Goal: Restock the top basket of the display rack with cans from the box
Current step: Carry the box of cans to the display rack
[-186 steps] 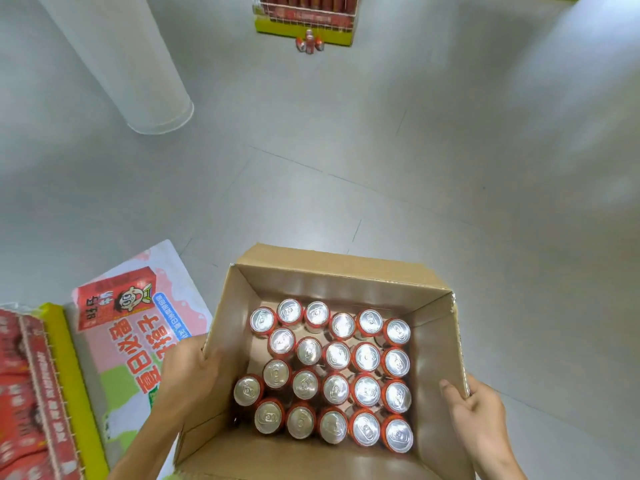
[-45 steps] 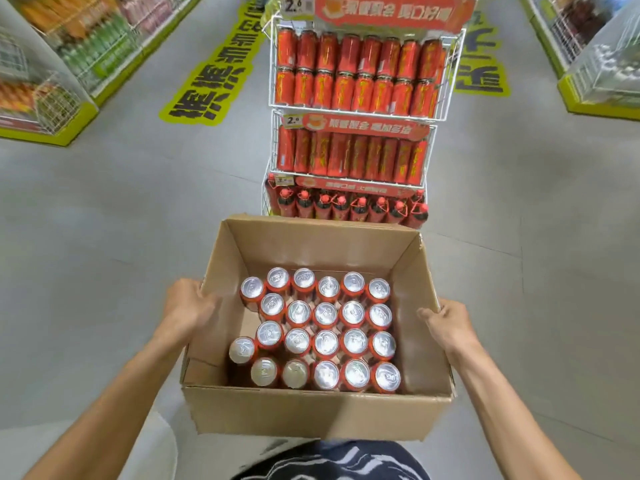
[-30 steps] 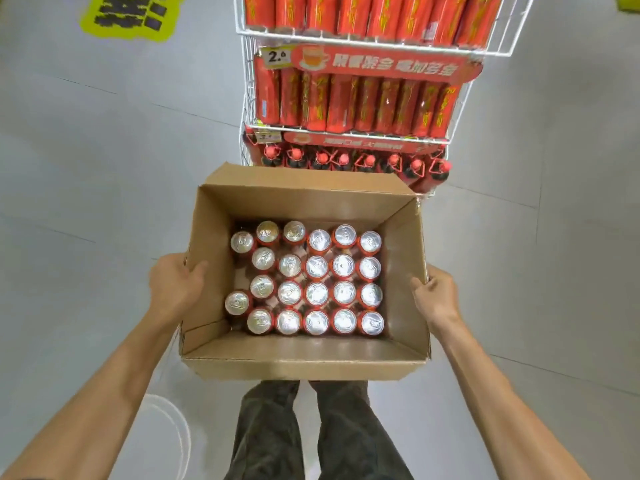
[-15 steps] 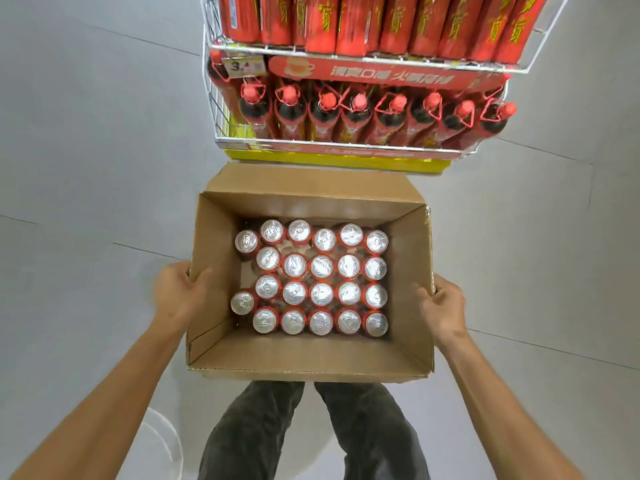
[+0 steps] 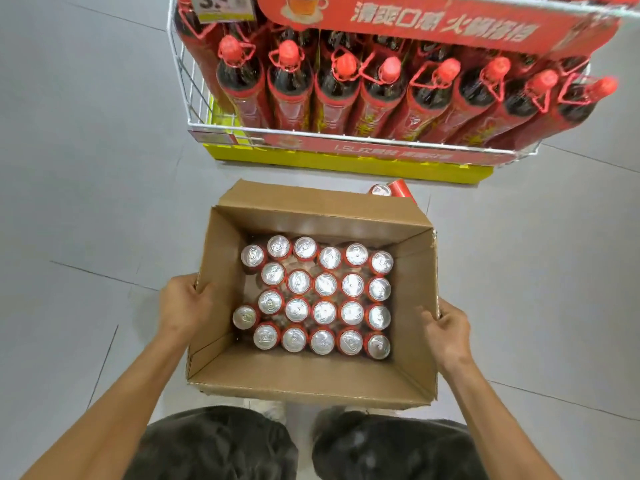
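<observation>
An open cardboard box (image 5: 304,379) sits low in front of my knees, filled with several upright red cans (image 5: 325,285) showing silver tops. My left hand (image 5: 185,304) grips the box's left wall. On the right wall my right hand (image 5: 446,332) holds the rim. Just beyond the box stands the white wire display rack (image 5: 194,98); only its bottom basket, packed with red-capped dark bottles (image 5: 388,84), is in view. The top basket is out of frame above.
Loose red cans (image 5: 393,189) lie on the grey tiled floor behind the box's far right corner, by the rack's yellow base (image 5: 311,161). A red banner (image 5: 433,22) and a price tag (image 5: 221,6) hang on the rack. Open floor lies to both sides.
I have carried the box up to the rack and lowered it close to the floor. The rack now fills the top of the view, with only its bottom basket showing. Both hands keep their hold.
</observation>
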A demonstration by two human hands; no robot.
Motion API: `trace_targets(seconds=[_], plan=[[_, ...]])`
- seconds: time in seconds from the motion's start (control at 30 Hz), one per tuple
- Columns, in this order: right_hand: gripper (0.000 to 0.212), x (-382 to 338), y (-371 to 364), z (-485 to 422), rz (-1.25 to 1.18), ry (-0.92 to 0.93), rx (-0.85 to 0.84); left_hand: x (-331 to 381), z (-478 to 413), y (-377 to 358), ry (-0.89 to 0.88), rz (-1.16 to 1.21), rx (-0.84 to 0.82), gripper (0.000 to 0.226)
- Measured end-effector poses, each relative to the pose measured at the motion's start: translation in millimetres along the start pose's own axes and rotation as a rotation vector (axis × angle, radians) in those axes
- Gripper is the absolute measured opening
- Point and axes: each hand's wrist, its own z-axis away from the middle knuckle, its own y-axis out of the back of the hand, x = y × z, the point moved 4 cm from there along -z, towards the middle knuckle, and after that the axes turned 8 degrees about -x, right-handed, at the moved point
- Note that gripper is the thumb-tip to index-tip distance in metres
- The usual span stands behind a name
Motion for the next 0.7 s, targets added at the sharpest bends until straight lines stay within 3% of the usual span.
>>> trace_targets(seconds=[0.37, 0.7], plan=[[0.020, 30, -26, -56, 0.054, 0.094, 0.064, -10, -51, -33, -0.182, -0.041, 0.075, 0.051], [0.021, 19, -31, -72, 0.042, 0.135, 0.042, -10, -64, -27, -0.124, -0.010, 0.116, 0.053]])
